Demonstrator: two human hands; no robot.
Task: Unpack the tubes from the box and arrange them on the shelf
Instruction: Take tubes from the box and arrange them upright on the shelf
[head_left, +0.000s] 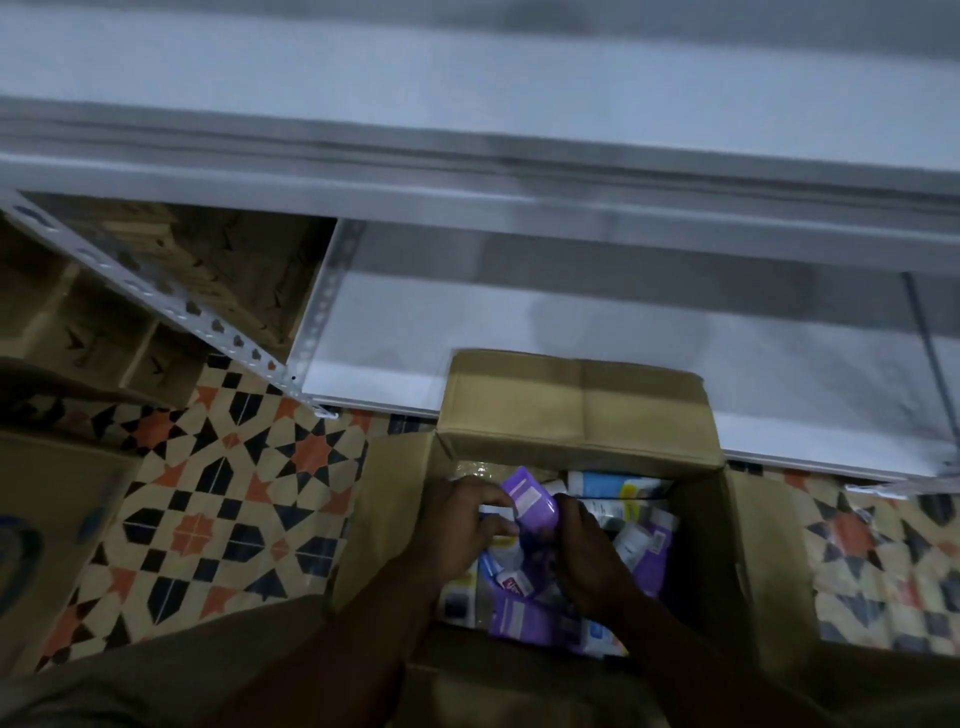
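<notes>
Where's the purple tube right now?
Head view, lower centre: purple tube held between left hand and right hand over the open cardboard box, in front of the white shelf.

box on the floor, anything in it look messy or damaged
Nothing looks spilled or damaged. The packs in the cardboard box lie jumbled at mixed angles. The left hand and right hand hold a purple pack over them. Dim, blurred picture, so small damage would not show.

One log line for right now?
stage: unpacking | left hand, right hand: gripping purple pack | over box | shelf: behind box
</notes>
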